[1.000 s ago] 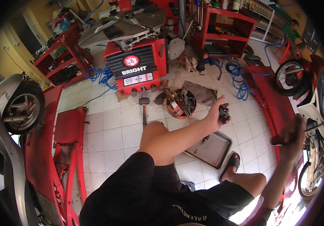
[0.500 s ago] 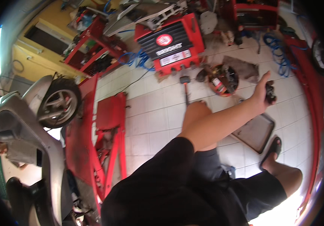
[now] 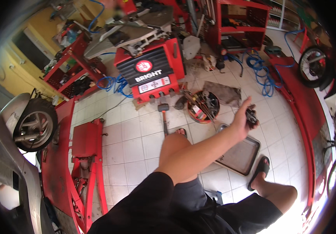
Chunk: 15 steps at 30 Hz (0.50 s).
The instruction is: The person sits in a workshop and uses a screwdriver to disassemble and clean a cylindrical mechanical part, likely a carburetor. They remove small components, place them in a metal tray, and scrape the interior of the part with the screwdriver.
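My left arm reaches across to the right over my legs. At its end my left hand [image 3: 239, 124] has the thumb pointing up and the fingers curled round a small dark metal part [image 3: 250, 116]. The part looks greasy, and its exact kind cannot be made out. Below the hand a shallow metal tray [image 3: 236, 156] rests on the tiles. Left of the hand sits a round orange-rimmed basin [image 3: 201, 121] filled with tools and loose parts. A dirty grey cloth [image 3: 223, 93] lies just behind the hand. My right hand is out of view.
A mallet [image 3: 163, 113] lies near my foot, before a red and black machine [image 3: 146, 70]. Red lift frames stand left [image 3: 88, 140] and right [image 3: 300, 128]. Blue hose [image 3: 259, 72] coils at the back right. A scooter [image 3: 16, 156] stands on the left.
The view has swung right and up, so things sit further left and lower. My left hand still holds the dark metal part.
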Available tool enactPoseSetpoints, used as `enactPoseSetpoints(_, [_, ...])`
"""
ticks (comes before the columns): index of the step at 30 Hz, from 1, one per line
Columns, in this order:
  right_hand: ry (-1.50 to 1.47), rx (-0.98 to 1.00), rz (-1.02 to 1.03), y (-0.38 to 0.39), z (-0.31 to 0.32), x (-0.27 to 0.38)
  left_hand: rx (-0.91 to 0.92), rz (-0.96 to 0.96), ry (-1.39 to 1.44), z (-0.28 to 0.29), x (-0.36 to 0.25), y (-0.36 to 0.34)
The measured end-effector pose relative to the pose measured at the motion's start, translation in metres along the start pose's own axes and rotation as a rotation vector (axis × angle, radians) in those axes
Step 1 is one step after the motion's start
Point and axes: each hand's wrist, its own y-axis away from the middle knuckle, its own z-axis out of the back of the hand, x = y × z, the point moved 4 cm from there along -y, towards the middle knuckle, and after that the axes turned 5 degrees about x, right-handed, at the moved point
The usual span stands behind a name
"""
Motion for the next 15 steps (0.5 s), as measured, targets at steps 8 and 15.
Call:
enactPoseSetpoints(8, [0.046, -0.058, 0.051, 0.0, 0.022, 0.019, 0.0, -0.058, 0.048, 0.004, -0.017, 0.008])
enactPoseSetpoints(15, [0.05, -0.078, 0.131, -0.005, 0.034, 0.038, 0.03, -0.067, -0.019, 0.0, -0.02, 0.013])
